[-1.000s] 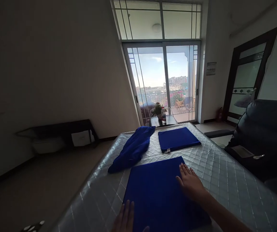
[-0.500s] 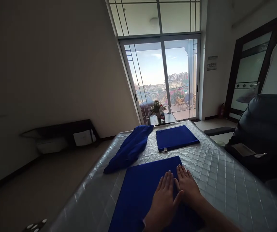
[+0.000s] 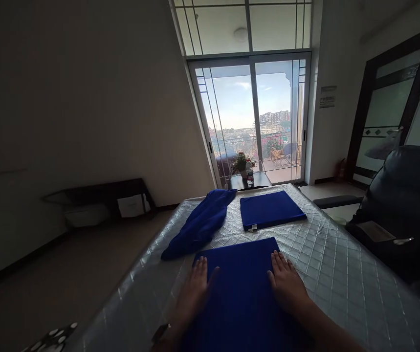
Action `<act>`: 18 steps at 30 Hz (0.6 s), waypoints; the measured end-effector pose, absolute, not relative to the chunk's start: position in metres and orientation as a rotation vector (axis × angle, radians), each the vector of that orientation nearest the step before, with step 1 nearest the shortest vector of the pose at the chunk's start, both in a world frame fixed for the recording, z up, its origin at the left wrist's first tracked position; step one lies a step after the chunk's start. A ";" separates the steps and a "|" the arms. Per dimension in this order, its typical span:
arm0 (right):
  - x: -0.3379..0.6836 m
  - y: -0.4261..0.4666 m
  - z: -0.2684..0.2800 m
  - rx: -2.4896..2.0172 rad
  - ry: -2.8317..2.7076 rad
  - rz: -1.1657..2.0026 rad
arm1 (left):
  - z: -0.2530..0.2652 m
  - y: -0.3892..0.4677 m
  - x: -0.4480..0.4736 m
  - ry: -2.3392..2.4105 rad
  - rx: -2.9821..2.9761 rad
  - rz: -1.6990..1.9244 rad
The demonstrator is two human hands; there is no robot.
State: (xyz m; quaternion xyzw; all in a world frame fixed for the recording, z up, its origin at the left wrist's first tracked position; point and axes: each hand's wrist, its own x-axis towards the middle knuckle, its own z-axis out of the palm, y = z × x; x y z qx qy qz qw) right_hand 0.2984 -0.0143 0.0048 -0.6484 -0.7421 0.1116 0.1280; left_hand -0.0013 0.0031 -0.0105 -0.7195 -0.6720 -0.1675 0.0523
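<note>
A flat blue cloth [image 3: 241, 293], squared at its far corners, lies in front of me on a silver quilted cover. My left hand [image 3: 197, 283] rests flat along its left edge, fingers stretched forward and thumb out. On the far right edge lies my right hand [image 3: 286, 278], palm down with fingers extended. Neither hand grips anything. Beyond them is a neatly folded blue cloth [image 3: 272, 210] with a small white tag. To its left, a second blue cloth [image 3: 202, 222] lies loosely bunched.
The silver quilted cover [image 3: 327, 254] spreads over the broad surface. A black armchair [image 3: 404, 195] stands close on the right. Past the far edge, a small table [image 3: 259, 181] holds a potted plant [image 3: 241, 164] and a bottle [image 3: 250, 172]. A dark low shelf [image 3: 103, 188] is along the left wall.
My left hand has moved left, from beside my right hand to the cloth's left edge. My right hand stays near the right edge. The view has shifted slightly.
</note>
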 end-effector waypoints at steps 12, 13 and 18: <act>0.294 -0.012 0.007 -1.957 -2.258 0.190 | -0.008 0.003 -0.032 -2.325 -2.142 -0.532; 0.294 -0.011 0.008 -1.972 -2.277 0.165 | -0.008 0.003 -0.033 -2.322 -2.150 -0.532; 0.286 0.015 0.023 -1.979 -2.296 0.078 | -0.018 0.007 -0.036 -2.343 -2.119 -0.564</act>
